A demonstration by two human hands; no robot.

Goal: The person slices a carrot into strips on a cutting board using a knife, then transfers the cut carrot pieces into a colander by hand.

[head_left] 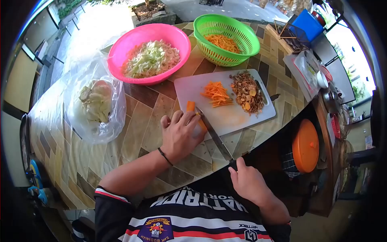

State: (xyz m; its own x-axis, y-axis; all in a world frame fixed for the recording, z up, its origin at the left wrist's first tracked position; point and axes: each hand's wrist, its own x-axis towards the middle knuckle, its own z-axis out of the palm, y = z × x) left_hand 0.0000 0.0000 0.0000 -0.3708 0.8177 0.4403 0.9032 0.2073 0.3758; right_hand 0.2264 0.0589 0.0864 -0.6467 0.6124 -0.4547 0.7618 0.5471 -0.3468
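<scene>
My left hand (183, 135) presses a piece of carrot (190, 106) down on the near left part of a white cutting board (189, 86), with its fingers closed over it. A knife (219, 143) slants across the board's near edge, its tip beside the carrot. My right hand (249, 179) is wrapped round the knife's dark handle. Farther up the board lies a heap of carrot strips (217, 94). To the right of it is a pile of brown and yellowish chopped bits (248, 94) whose kind I cannot make out.
Behind the board stand a pink basin (115, 58) of shredded pale vegetable and a green colander (254, 44) holding carrot strips. A clear plastic bag (117, 117) with cabbage lies left. An orange lid (305, 146) sits below the table's right edge.
</scene>
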